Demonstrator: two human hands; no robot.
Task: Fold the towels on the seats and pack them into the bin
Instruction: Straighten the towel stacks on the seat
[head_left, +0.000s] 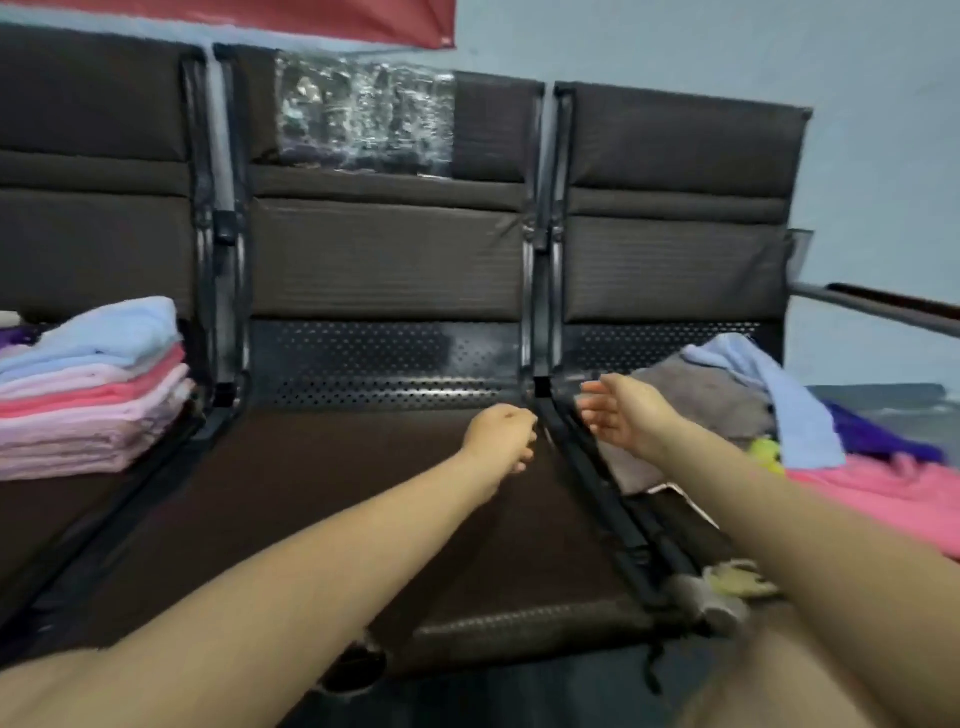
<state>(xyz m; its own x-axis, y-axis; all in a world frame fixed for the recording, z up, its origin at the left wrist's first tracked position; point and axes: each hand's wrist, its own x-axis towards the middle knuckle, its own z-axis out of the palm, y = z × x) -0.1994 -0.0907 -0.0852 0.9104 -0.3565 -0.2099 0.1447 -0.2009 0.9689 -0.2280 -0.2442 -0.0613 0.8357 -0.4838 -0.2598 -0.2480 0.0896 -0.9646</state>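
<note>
We saw three dark seats in a row against a pale blue wall. On the left seat (78, 519) sat a stack of folded towels (98, 384), pale blue on top, pinks and pale pink under it, with a bit of purple behind it at far left. The middle seat (322, 499) held no towels; both forearms reached out over it. The left hand (501, 436) was over the far right part of the middle seat, fingers curled in, nothing held that we could see. The right hand (621, 413) hung over the gap between the middle and right seats, fingers spread and loose, gripping nothing, just beside a grey towel (711, 400); blur made contact impossible to judge. On the right seat (691, 519) lay the unfolded pile: the grey towel, a light blue towel (779, 395) draped over it, a purple towel (872, 436) further right, a pink towel (893, 493) nearer, and a small yellow-green patch (766, 452) between them. A clear plastic patch (363, 119) covered the upper back of the middle seat. A red cloth (322, 18) hung at top. We saw no bin.
</note>
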